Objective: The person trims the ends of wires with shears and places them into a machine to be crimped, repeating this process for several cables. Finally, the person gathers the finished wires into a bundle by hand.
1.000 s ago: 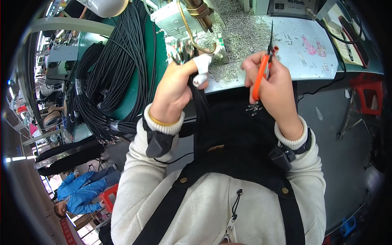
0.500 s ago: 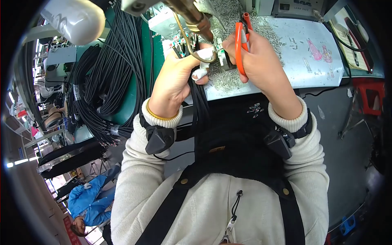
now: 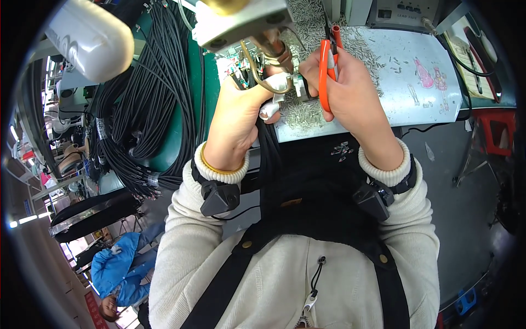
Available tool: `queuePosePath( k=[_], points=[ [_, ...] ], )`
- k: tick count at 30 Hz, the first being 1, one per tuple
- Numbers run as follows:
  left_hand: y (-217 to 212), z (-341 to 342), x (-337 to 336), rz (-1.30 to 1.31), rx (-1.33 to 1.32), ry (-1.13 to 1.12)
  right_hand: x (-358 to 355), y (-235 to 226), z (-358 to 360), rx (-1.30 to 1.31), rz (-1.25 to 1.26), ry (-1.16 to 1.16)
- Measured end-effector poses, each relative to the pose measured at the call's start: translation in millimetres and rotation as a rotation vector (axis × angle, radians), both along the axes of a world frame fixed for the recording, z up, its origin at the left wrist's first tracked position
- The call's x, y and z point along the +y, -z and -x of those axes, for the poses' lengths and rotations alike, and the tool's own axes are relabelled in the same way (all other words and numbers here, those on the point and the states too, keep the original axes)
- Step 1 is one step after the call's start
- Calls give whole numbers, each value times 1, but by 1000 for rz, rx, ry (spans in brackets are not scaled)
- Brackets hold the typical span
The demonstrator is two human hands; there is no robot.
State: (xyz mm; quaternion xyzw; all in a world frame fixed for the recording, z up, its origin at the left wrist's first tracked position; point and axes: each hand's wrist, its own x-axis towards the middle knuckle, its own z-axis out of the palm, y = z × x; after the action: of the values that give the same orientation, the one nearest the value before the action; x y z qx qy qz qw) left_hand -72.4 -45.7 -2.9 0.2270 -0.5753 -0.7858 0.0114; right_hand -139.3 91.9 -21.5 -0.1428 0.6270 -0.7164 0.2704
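Observation:
My left hand is closed around a bundle of black cables, which hang down over the bench's front edge. Short coloured wire ends stick out above this hand, and white wrapping covers some of its fingertips. Pliers with red-orange handles rest in my right hand, jaws pointing away from me. The thumb and index finger of that hand are at a small metal block under the machine head. Whether the fingertips also pinch a small piece is hidden.
Many small metal pieces lie over the pale work plate. Thick coils of black cable fill the bench on the left. A white lamp-like cylinder hangs upper left. A person in blue is farther back.
The machine head shows larger and lower in the picture. Both hands sit slightly lower, the pliers still in the right one and the cables still in the left.

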Motion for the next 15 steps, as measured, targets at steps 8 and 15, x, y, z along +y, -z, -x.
queuePosePath(
  k=[8,15],
  points=[
    [1,-6,-1,30,15,8,3,-1,-6,42,23,7],
    [-8,-42,17,-189,-43,-178,31,-7,-21,-60,49,-162]
  ],
)
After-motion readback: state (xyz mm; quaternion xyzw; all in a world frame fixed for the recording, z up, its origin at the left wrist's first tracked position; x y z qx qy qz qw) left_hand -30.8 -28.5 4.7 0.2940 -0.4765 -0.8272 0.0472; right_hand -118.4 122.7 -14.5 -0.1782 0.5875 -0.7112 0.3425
